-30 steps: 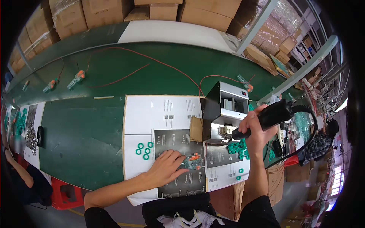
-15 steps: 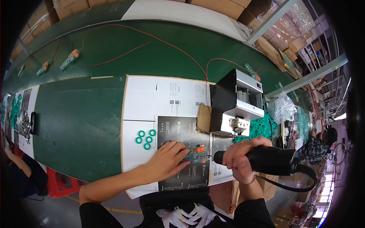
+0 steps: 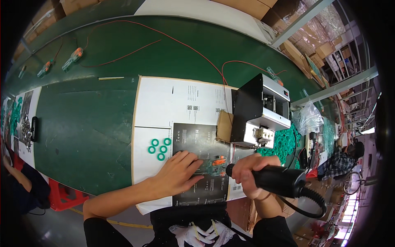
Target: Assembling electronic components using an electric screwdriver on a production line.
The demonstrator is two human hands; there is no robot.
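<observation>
My left hand [image 3: 180, 171] rests on a black-printed sheet, thumb and fingers closed round the near end of a clear green plastic housing with orange parts [image 3: 217, 161]. In my right hand [image 3: 248, 175] is a black electric screwdriver [image 3: 279, 181], gripped round its body and lying roughly level. Its nose points left and meets, or nearly meets, the right end of the housing. The bit is too small to make out. Several green rings [image 3: 161, 157] lie on the white sheet, beyond my left forearm.
A black and silver bench machine [image 3: 249, 111] stands beyond my right hand, with a cardboard piece [image 3: 224, 126] at its left. Behind it are a heap of green rings [image 3: 286, 144] and a clear plastic bag [image 3: 309, 116]. A red wire [image 3: 177, 40] crosses the green table. Another person's arm [image 3: 18, 175] shows at far left.
The screwdriver has moved left in my right hand, its nose now closer to the housing. My left hand keeps its hold. The whole view has shifted slightly.
</observation>
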